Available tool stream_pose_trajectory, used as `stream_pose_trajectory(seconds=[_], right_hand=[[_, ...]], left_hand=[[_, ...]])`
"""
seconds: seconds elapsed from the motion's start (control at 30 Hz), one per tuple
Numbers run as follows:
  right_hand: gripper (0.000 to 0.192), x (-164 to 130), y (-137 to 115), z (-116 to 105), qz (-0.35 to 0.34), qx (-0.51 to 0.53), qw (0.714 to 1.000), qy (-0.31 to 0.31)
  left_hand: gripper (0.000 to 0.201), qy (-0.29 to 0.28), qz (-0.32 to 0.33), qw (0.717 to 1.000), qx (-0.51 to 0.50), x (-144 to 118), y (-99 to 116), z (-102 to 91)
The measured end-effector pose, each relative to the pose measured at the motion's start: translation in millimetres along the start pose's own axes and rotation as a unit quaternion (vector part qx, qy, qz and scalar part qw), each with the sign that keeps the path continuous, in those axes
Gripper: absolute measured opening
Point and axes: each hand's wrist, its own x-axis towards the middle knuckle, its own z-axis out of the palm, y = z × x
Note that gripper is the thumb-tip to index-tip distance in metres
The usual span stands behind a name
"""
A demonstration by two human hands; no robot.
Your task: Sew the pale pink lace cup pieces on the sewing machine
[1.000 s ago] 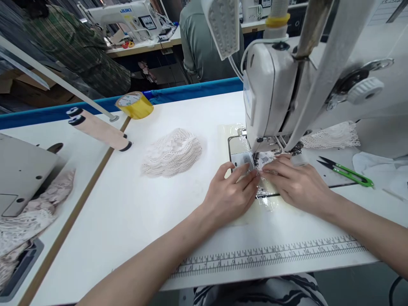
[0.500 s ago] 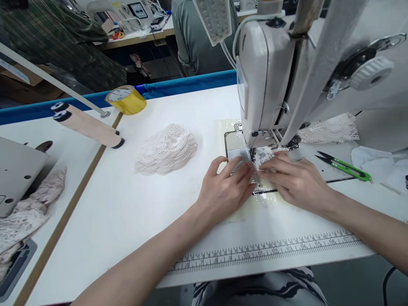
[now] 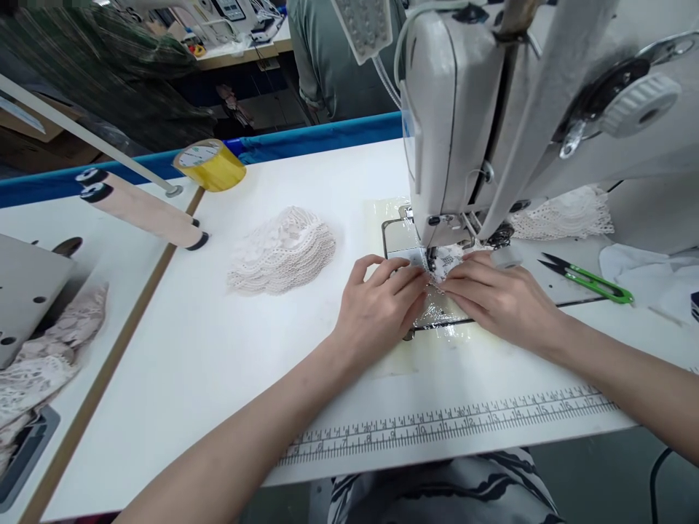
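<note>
Both hands lie flat, palms down, on the white worktop (image 3: pixel 229 364) at the foot of the sewing machine (image 3: pixel 464 124). The left hand (image 3: pixel 379 309) has its fingers spread and pressing on a small lace piece (image 3: pixel 445 262) from the left; the right hand (image 3: pixel 499 298) presses on it from the right, fingertips almost meeting the left's. Neither hand is clenched or grips anything: they pin the lace down with open fingers. The lace piece sits on the needle plate (image 3: pixel 398 240) right under the machine's head, partly hidden by the fingers.

Left of the hands, apart from them, lies a lace stack (image 3: pixel 281 251). Further back are a yellow tape roll (image 3: pixel 210 166) and a pink roller (image 3: pixel 142 209). Right of the right hand lie green snips (image 3: pixel 593 280), with more lace (image 3: pixel 568 215) behind them. A printed ruler (image 3: pixel 448 429) runs along the worktop's near edge.
</note>
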Motion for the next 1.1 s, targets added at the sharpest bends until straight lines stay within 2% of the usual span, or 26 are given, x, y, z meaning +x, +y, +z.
stream_pose_trajectory(seconds=[0.23, 0.77, 1.1], right_hand=[[0.017, -3.8, -5.1, -4.1, -0.016, -0.002, 1.000, -0.017], [0.018, -5.2, -3.9, -0.1, 0.001, 0.003, 1.000, -0.024], [0.020, -0.6, -1.2, 1.5, 0.003, -0.043, 0.999, -0.026]], left_hand=[[0.018, -0.001, 0.040, 0.999, 0.020, -3.6, 4.5, -4.9], [0.018, -0.003, 0.033, 0.999, 0.021, -0.6, 2.0, -3.6], [0.020, -0.012, 0.018, 0.999, 0.042, 2.9, -2.9, 0.6]])
